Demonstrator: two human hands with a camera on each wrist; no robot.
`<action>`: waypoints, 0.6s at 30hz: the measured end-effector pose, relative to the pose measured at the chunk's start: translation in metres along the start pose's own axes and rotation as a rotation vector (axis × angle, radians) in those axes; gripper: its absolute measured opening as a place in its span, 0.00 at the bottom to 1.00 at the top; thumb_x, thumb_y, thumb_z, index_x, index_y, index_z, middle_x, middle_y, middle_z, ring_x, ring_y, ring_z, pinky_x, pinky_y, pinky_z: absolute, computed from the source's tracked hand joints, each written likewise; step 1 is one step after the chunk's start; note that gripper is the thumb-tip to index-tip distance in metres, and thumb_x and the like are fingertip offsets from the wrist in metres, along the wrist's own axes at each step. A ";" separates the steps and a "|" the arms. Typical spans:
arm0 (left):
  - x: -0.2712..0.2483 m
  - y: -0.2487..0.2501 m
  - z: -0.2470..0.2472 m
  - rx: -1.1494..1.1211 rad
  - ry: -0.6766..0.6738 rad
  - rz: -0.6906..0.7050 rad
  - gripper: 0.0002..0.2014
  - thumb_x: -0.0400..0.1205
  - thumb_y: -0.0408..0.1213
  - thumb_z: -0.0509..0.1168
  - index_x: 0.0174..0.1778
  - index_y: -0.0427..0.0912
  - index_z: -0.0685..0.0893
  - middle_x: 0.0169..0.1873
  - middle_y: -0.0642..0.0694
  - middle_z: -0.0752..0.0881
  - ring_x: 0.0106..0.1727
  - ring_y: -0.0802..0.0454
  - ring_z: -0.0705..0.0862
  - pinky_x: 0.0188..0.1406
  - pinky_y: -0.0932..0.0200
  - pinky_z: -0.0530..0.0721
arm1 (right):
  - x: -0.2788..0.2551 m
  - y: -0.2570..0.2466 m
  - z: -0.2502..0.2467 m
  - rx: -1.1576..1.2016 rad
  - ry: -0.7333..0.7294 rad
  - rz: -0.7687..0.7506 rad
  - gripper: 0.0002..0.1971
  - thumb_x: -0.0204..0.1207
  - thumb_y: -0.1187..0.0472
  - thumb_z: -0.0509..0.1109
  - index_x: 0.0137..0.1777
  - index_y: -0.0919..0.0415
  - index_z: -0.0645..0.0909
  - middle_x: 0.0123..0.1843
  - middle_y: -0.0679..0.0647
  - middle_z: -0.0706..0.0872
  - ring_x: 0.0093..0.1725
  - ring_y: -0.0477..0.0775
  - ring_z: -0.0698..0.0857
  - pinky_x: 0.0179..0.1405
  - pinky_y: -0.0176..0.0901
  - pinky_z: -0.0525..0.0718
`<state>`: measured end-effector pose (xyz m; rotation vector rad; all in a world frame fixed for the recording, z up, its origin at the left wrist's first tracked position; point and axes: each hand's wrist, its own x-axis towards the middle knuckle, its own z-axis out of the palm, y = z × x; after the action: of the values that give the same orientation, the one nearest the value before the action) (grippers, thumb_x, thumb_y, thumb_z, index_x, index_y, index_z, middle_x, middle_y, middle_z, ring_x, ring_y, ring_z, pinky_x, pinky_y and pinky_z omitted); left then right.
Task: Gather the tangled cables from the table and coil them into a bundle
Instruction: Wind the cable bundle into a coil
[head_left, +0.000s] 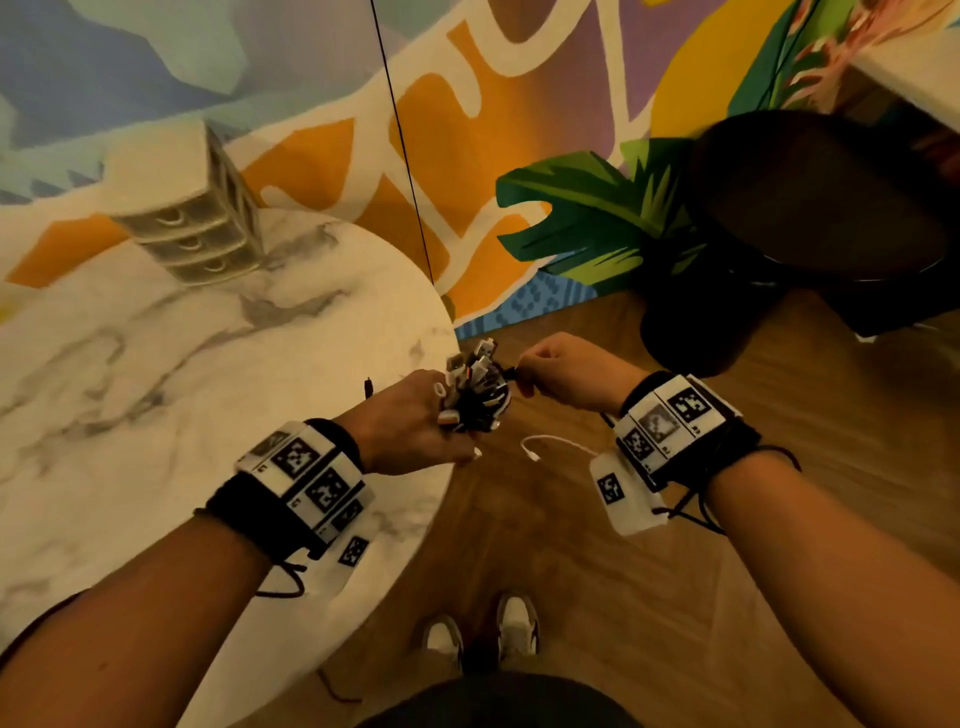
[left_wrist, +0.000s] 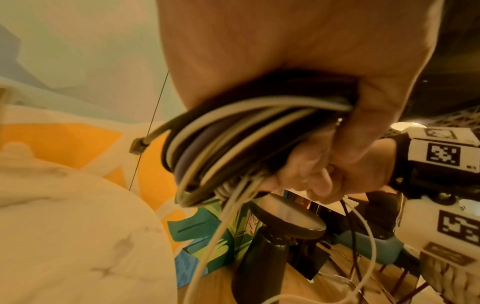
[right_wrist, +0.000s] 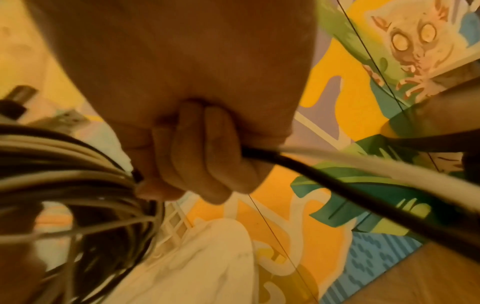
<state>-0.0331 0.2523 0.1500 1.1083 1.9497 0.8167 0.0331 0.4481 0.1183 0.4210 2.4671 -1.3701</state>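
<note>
My left hand (head_left: 415, 421) grips a cable bundle (head_left: 475, 389) of black, white and grey cables, held just past the edge of the marble table (head_left: 156, 364). Several plug ends stick up out of it. In the left wrist view the cable loops (left_wrist: 233, 139) run through my curled fingers (left_wrist: 311, 174). My right hand (head_left: 561, 371) is right beside the bundle, its fingers (right_wrist: 205, 160) curled round a black cable (right_wrist: 337, 185) and a white cable (right_wrist: 389, 168) that trail away. A white cable end (head_left: 550, 447) hangs below the hands.
A small drawer unit (head_left: 192, 218) stands at the back of the table. A dark round stool (head_left: 810, 208) is on the wooden floor (head_left: 779, 415) to the right. A thin black cord (head_left: 405, 150) runs up along the painted wall. My shoes (head_left: 483, 634) are below.
</note>
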 end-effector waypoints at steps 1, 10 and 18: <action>0.003 -0.003 0.000 0.052 0.004 -0.016 0.10 0.72 0.35 0.69 0.30 0.54 0.80 0.27 0.54 0.83 0.30 0.59 0.79 0.30 0.65 0.76 | 0.000 -0.001 0.003 0.007 0.009 0.019 0.19 0.82 0.59 0.58 0.31 0.60 0.79 0.14 0.45 0.70 0.15 0.42 0.65 0.17 0.31 0.64; 0.020 -0.034 0.018 0.555 0.237 0.190 0.22 0.73 0.53 0.51 0.37 0.41 0.84 0.29 0.47 0.82 0.32 0.44 0.80 0.31 0.58 0.67 | -0.007 -0.015 0.026 0.430 0.122 0.161 0.20 0.84 0.52 0.57 0.31 0.58 0.73 0.20 0.49 0.68 0.15 0.47 0.64 0.18 0.37 0.63; 0.023 -0.031 0.029 -0.276 0.268 -0.202 0.14 0.81 0.50 0.62 0.33 0.48 0.78 0.24 0.37 0.74 0.20 0.50 0.69 0.22 0.58 0.69 | -0.012 -0.035 0.042 0.597 0.174 0.113 0.21 0.85 0.48 0.55 0.34 0.58 0.74 0.20 0.48 0.67 0.18 0.47 0.62 0.15 0.35 0.60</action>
<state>-0.0305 0.2647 0.1035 0.6542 2.0469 1.1270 0.0350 0.3929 0.1287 0.8208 2.0689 -2.0816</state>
